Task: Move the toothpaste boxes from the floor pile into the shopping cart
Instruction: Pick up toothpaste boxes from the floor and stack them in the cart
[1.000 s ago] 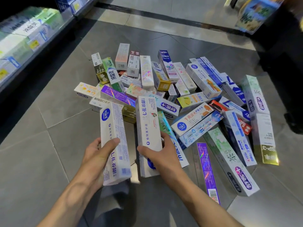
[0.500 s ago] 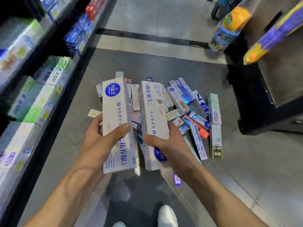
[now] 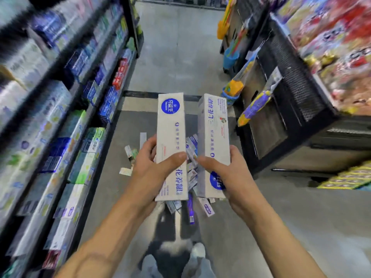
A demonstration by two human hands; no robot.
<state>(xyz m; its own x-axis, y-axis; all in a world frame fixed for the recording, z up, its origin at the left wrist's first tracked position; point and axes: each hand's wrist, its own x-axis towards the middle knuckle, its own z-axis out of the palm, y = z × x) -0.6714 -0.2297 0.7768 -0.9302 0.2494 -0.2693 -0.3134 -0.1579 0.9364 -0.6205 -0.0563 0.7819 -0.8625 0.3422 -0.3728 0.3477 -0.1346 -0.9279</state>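
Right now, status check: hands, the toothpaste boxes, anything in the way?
Left hand grips one white box; right hand grips another. Floor pile below them. Shopping cart not in view. Aisle ahead open.

Left hand [image 3: 150, 169], right hand [image 3: 228, 173]: both gripping.

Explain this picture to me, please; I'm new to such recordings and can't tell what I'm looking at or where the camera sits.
There is no machine here: a person wears a wide-angle camera on the head, looking forward and down, so you see their own arms. The left hand grips one white toothpaste box, and the right hand grips a second white box, both lifted above the floor. Below them, partly hidden, lies the floor pile of mixed toothpaste boxes on grey tiles. The person's shoes show at the bottom. Stocked shelves run along the left of the aisle, and a dark display stand stands on the right. No shopping cart shows in this view.
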